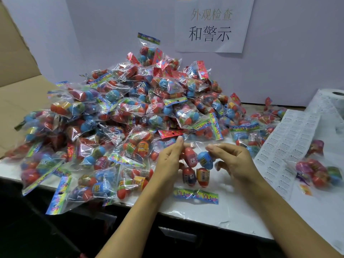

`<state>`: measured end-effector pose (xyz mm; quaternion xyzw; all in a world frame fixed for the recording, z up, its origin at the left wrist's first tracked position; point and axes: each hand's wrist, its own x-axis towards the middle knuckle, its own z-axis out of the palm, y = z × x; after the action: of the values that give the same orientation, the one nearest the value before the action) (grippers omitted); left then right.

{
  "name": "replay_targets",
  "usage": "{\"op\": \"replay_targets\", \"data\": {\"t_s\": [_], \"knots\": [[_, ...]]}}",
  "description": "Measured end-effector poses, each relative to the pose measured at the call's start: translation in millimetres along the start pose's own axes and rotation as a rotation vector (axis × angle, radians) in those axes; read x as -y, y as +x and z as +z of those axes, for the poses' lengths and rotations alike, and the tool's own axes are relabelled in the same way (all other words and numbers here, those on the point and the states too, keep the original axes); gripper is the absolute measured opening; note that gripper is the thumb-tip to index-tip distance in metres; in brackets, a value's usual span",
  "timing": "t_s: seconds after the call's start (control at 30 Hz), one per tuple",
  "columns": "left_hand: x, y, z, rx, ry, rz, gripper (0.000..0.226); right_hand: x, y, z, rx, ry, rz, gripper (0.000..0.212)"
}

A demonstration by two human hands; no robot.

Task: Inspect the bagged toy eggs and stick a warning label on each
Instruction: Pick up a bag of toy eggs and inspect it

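Note:
A clear bag of toy eggs (195, 170), red, blue and yellow, lies at the table's front with its colourful header strip toward me. My left hand (170, 162) holds the bag's left side with curled fingers. My right hand (233, 161) pinches its right side by the blue egg. A strip of white warning labels (284, 146) lies to the right, unrolled from a label roll (333, 101). Behind the hands rises a big heap of bagged eggs (130, 112).
One bag of eggs (318, 174) lies apart on the label strip at the right. A cardboard flap (16, 71) stands at the left. A white wall with a paper sign (212, 25) closes off the back. The white table edge (214, 218) runs below the hands.

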<state>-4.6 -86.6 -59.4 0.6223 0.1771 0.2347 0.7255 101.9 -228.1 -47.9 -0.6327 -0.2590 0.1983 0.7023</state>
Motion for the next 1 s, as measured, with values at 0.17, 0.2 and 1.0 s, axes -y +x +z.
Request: {"op": "replay_targets", "data": {"t_s": [0.17,0.2,1.0], "knots": [[-0.4,3.6,-5.6,0.008,-0.086,-0.012,0.045,2.3,-1.9,1.1,-0.016,0.001,0.015,0.026],[-1.0,3.0,-6.1,0.026,-0.1,0.006,0.037,3.0,-2.3,1.3,-0.02,0.002,0.018,0.026],[-3.7,2.4,-9.1,0.046,-0.284,-0.05,0.027,5.9,-1.8,1.6,-0.049,0.124,0.044,0.028]]}}
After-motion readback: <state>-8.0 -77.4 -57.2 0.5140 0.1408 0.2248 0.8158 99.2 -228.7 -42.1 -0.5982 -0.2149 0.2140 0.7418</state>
